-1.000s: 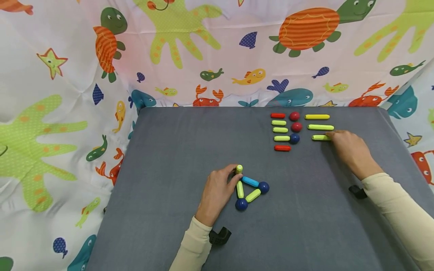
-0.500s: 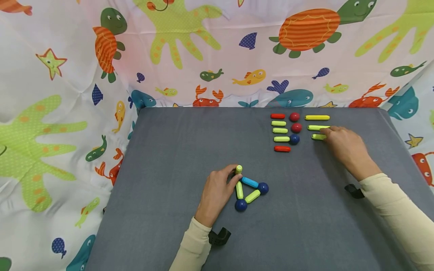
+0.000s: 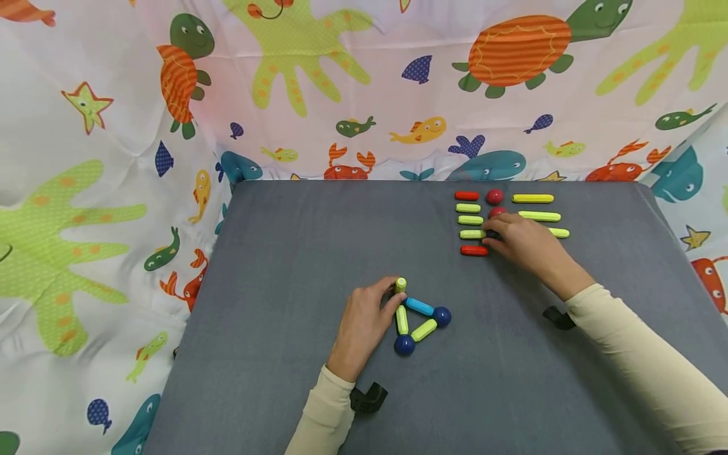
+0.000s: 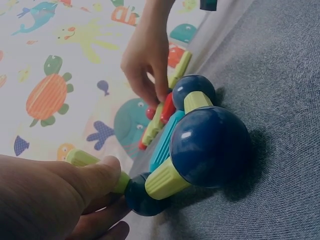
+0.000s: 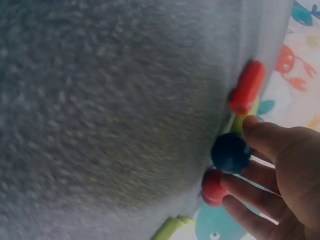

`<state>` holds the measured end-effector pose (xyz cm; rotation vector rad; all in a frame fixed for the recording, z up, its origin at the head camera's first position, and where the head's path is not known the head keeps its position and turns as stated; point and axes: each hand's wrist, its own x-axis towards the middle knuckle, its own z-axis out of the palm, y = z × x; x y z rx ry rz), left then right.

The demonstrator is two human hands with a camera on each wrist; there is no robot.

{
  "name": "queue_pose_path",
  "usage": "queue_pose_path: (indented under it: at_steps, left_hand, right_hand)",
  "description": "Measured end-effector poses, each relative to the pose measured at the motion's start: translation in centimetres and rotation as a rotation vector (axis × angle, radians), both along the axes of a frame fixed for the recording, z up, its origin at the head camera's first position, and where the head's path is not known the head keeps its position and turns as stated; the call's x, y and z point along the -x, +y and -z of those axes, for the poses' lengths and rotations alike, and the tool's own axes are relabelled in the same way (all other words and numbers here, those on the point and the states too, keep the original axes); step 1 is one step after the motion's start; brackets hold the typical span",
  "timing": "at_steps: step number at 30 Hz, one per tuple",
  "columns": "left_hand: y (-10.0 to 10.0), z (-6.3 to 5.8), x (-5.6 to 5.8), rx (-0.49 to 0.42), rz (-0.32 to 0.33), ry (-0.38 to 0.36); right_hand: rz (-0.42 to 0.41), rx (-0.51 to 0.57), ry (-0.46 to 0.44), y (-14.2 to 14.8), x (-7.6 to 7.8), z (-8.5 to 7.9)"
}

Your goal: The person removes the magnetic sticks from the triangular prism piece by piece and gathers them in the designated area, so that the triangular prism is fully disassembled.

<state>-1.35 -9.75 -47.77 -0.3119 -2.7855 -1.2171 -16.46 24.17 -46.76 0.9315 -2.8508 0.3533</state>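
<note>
My left hand point(image 3: 364, 322) pinches a light-green rod point(image 3: 400, 285) that stands upright at the top corner of a triangle. A blue ball point(image 4: 145, 196) forms that corner, mostly hidden by the hand in the head view. Two light-green rods, a sky-blue rod point(image 3: 419, 306) and two more blue balls point(image 3: 404, 344) make up the rest of the triangle. Farther back, my right hand point(image 3: 529, 246) has thumb and fingers around another blue ball point(image 5: 231, 153), which sits at the end of a short light-green rod point(image 3: 471, 234).
Short red rods point(image 3: 474, 251) and light-green rods point(image 3: 469, 220) lie in a column left of the right hand. Red balls point(image 3: 495, 197) sit beside them. Longer rods, one yellow point(image 3: 532, 198) and others green point(image 3: 540, 216), lie to the right. A patterned cloth hangs behind the grey table point(image 3: 296, 240).
My right hand has moved left from the long green rods to the blue ball. The lowest long green rod has shifted right. My left hand holds still.
</note>
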Motion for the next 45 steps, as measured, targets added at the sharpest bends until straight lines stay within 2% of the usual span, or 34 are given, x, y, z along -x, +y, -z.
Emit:
queue_pose_path:
  at_steps: [5, 11, 20, 31, 36, 42, 45]
  left_hand:
    - [0.0, 0.0, 0.0, 0.002, 0.001, 0.000]
    - [0.0, 0.0, 0.0, 0.000, -0.003, -0.011]
    - [0.0, 0.1, 0.1, -0.016, 0.004, -0.012]
    - [-0.1, 0.4, 0.1, -0.020, 0.006, -0.011]
    - [-0.1, 0.3, 0.1, -0.022, 0.006, -0.017]
    - [-0.2, 0.4, 0.0, -0.036, 0.017, -0.018]
    - [-0.2, 0.5, 0.0, -0.035, 0.023, -0.007]
  right_hand:
    - [0.018, -0.003, -0.055, -0.1, 0.1, 0.6]
    - [0.026, 0.040, -0.043, -0.4, 0.2, 1.0]
    - [0.026, 0.018, -0.020, -0.3, 0.1, 1.2]
    - [0.111, 0.006, -0.002, -0.2, -0.7, 0.8]
    - [0.123, 0.013, -0.018, 0.1, -0.8, 0.6]
    - [0.116, 0.000, 0.041, 0.4, -0.8, 0.8]
    - [0.107, 0.002, 0.078, 0.3, -1.1, 0.2]
